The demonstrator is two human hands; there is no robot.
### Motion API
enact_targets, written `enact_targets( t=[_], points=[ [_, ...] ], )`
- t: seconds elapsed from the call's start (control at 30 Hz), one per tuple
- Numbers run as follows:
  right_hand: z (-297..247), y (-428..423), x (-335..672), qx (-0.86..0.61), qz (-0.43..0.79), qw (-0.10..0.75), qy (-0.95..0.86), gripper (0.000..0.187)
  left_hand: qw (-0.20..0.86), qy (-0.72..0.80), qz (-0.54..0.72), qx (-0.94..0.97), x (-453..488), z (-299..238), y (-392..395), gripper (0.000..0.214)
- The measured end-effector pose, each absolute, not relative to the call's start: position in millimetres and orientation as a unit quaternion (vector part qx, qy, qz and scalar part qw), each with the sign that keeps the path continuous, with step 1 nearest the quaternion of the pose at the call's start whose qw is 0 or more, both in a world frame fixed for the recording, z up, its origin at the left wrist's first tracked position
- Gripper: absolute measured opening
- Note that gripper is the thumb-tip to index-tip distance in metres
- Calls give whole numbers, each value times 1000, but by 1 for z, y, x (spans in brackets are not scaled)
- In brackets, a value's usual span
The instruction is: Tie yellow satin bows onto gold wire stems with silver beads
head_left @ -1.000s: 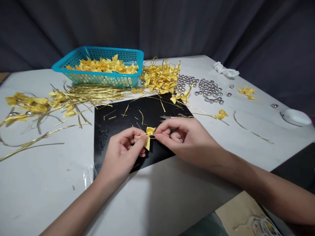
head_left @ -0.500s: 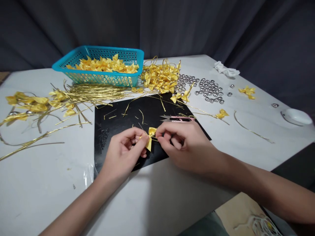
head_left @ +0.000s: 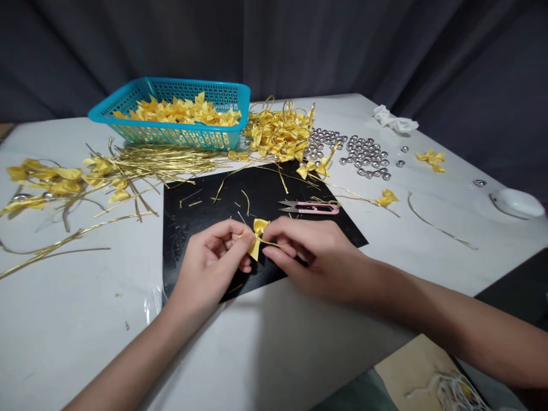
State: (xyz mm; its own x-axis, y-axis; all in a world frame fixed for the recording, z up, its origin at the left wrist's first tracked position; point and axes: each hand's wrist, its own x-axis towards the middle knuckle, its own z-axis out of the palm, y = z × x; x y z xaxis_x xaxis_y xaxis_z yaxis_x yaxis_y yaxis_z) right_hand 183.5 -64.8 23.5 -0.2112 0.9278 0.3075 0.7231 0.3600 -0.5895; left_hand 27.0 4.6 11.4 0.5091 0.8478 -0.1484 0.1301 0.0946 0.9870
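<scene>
Yellow bow: the yellow bow (head_left: 261, 226) is between my two hands, just above the black mat (head_left: 265, 182), one loop up and a tail pointing down.
Left hand: my left hand (head_left: 217, 250) pinches the bow's left side between thumb and forefinger, the other fingers curled in.
Right hand: my right hand (head_left: 319, 248) has its forefinger tip at the bow's right side and its thumb apart below; I cannot tell whether the curled fingers grip the cord.
Gold cord: a thin gold cord (head_left: 274, 244) runs from the bow's middle rightward, between that thumb and forefinger.
Snips: pink-handled snips (head_left: 317, 208) lie on the mat beyond my right hand, blades pointing left.
Behind the mat: a bundle of gold cords (head_left: 166, 161), a blue basket (head_left: 171, 135) of bows, and a heap of corded bows (head_left: 280, 134).
Far right: silver beads (head_left: 366, 154), then a white dish (head_left: 516, 202).
</scene>
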Motion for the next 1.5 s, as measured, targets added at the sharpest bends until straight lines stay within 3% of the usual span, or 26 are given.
enact_targets(
  t=[0.17, 0.47, 1.03, 1.3, 1.4, 1.5],
  points=[
    [17, -65, 179, -556, 109, 375, -734, 17, 643, 400, 294, 584, 26, 10, 4, 12],
    [16, -64, 171, -606, 130, 424, -660, 13, 671, 373, 289, 572, 27, 10, 5, 12],
    [13, -60, 174, -531, 69, 414, -736, 9, 706, 336, 280, 557, 23, 7, 6, 12],
    [15, -60, 174, -548, 148, 387, -727, 10, 650, 383, 289, 589, 25, 10, 2, 16],
    [18, -60, 175, -582, 251, 389, -669, 4, 616, 397, 304, 609, 26, 10, 2, 16],
    [25, -59, 178, -612, 341, 412, -583, 10, 597, 408, 317, 613, 26, 10, 3, 16]
  ],
)
